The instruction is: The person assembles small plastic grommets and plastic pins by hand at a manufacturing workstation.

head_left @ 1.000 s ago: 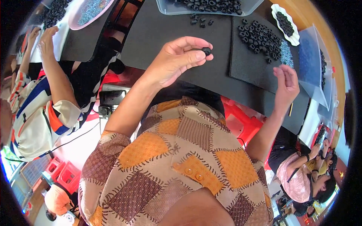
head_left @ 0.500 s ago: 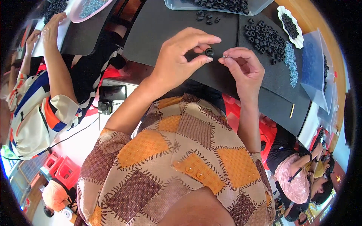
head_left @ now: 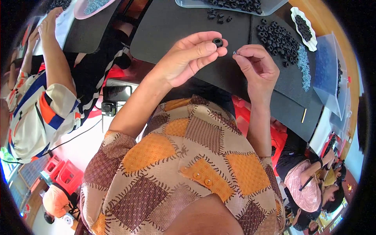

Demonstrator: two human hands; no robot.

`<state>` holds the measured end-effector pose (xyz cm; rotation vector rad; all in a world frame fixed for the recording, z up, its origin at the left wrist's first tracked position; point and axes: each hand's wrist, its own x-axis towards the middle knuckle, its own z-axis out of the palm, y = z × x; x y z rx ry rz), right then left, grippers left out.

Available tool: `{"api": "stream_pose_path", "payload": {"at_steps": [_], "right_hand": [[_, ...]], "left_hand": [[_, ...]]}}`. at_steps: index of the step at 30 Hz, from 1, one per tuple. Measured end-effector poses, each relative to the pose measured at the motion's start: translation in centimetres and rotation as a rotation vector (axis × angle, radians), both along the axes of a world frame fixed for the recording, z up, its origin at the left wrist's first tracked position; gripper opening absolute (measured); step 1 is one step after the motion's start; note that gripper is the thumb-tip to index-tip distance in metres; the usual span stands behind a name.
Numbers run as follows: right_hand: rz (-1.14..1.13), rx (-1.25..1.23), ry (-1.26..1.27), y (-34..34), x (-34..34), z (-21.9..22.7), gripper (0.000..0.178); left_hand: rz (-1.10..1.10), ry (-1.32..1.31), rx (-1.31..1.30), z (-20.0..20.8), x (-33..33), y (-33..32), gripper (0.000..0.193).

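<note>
Between the thumb and fingers of my left hand (head_left: 188, 58) is a small black ring-shaped part (head_left: 217, 42) with its hole showing. Just to its right, my right hand (head_left: 259, 64) pinches a tiny clear-bluish piece (head_left: 235, 53) between thumb and forefinger. The piece is too small to make out fully. A gap separates it from the black part. Both hands are raised over the dark tabletop (head_left: 164, 29). Beyond my right hand lies a pile of similar black parts (head_left: 276, 39), with a strip of tiny light-blue pieces (head_left: 303, 68) beside it.
A clear bin (head_left: 270, 13) of black parts stands at the far edge, with several loose black parts (head_left: 220, 17) before it. At right are a white scalloped dish (head_left: 312, 44), a clear plastic box (head_left: 327, 74) and a thin yellowish stick (head_left: 304, 115). A co-worker's arm (head_left: 56, 66) is at left.
My left hand has turned and closed its fingers more around the black part, lifting it slightly away. My right hand has shifted a little to the right, still pinching the tiny piece.
</note>
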<state>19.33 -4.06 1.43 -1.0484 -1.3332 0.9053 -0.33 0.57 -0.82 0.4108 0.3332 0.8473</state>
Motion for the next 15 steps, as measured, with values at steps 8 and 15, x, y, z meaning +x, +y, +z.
{"api": "stream_pose_path", "payload": {"at_steps": [8,15], "right_hand": [[0.046,0.010,0.017,0.2,-0.7,1.0,0.018],[-0.043,0.117,-0.186,0.7,-1.3,2.0,0.016]], "left_hand": [[-0.017,-0.091,0.069,-1.2,0.1,0.1,0.032],[-0.027,-0.104,-0.006,-1.1,0.0,-0.2,0.029]]}}
